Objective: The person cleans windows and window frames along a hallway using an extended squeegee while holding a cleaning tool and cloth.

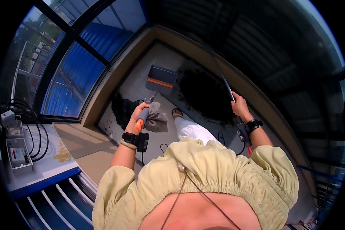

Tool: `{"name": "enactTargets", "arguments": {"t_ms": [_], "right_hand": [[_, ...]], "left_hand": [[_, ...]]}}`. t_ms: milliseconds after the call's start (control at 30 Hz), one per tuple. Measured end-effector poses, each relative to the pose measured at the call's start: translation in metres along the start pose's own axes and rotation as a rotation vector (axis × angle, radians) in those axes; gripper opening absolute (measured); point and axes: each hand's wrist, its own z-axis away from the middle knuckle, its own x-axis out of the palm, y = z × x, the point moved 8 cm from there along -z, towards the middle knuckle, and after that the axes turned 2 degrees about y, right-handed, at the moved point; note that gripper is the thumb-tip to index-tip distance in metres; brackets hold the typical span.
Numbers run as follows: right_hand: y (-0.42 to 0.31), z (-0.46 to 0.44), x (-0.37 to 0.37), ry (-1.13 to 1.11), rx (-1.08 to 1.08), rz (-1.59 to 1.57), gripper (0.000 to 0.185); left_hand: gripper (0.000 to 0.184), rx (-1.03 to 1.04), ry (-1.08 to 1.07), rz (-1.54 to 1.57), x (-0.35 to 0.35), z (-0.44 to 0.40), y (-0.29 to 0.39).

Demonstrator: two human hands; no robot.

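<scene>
My left hand (pixel 138 114) is closed round a grey handle (pixel 143 114) with an orange end. Beside my fingers, a grey cloth (pixel 157 119) hangs or lies bunched; I cannot tell whether the hand also holds it. Beyond that hand, a grey dustpan (pixel 161 76) with an orange strip is on the floor. The handle has the same colours, but any join between them is unclear. Over on the other side, my right hand (pixel 239 106) grips a long thin dark pole (pixel 223 76) slanting up and away. Its far end fades into shadow.
A black bag-like heap (pixel 123 111) is on the floor by my left hand. A dark patch (pixel 205 94) covers the floor ahead of my foot (pixel 177 113). Low tan walls (pixel 99 92) enclose the space. Cables and an open box (pixel 19 153) sit on a ledge at left.
</scene>
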Motion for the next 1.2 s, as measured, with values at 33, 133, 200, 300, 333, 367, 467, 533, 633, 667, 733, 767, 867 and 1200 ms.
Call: {"name": "enactTargets", "arguments": {"t_ms": [33,133,200,300,333,367,467,533,633,667,733,767,867,1200], "right_hand": [[0.000,-0.018,0.003,0.017,-0.025,0.026,0.049],[-0.015,-0.056,0.011,-0.057,0.137,0.039,0.049],[-0.029,-0.087,0.010,-0.044,0.123,0.097,0.050],[-0.048,-0.106,0.020,-0.131,0.226,0.105,0.050],[-0.053,-0.117,0.025,-0.145,0.232,0.108,0.050],[-0.061,-0.125,0.029,-0.153,0.240,0.109,0.050],[-0.076,-0.153,0.060,-0.209,0.259,0.195,0.052],[-0.096,-0.162,0.083,-0.293,0.278,0.163,0.053],[-0.113,-0.177,0.092,-0.242,0.232,0.063,0.053],[-0.120,-0.178,0.088,-0.209,0.186,0.022,0.053],[-0.146,-0.178,0.080,-0.186,0.086,-0.064,0.053],[-0.154,-0.173,0.079,-0.213,0.094,-0.028,0.053],[-0.179,-0.188,0.074,-0.237,0.184,0.026,0.052],[-0.212,-0.241,0.110,-0.306,0.120,-0.054,0.051]], "left_hand": [[0.026,-0.013,-0.071,0.053,0.014,-0.018,0.018],[0.025,-0.067,-0.100,0.000,0.046,-0.075,0.079],[0.025,-0.120,-0.091,0.002,0.067,-0.139,0.111],[0.021,-0.193,-0.069,-0.001,0.107,-0.176,0.138],[0.020,-0.200,-0.102,0.002,0.120,-0.192,0.149],[0.020,-0.208,-0.139,-0.001,0.130,-0.206,0.157],[0.019,-0.043,-0.196,-0.079,0.164,-0.238,0.190],[0.020,-0.244,-0.162,0.002,0.157,-0.253,0.186],[0.020,-0.260,-0.209,-0.002,0.160,-0.287,0.208],[0.021,-0.277,-0.219,-0.009,0.154,-0.290,0.214],[0.021,-0.315,-0.203,0.004,0.139,-0.267,0.225],[0.021,-0.327,-0.152,-0.023,0.121,-0.274,0.227],[0.021,-0.298,-0.124,-0.017,0.107,-0.279,0.253],[0.021,-0.148,-0.122,0.029,0.069,-0.273,0.320]]}}
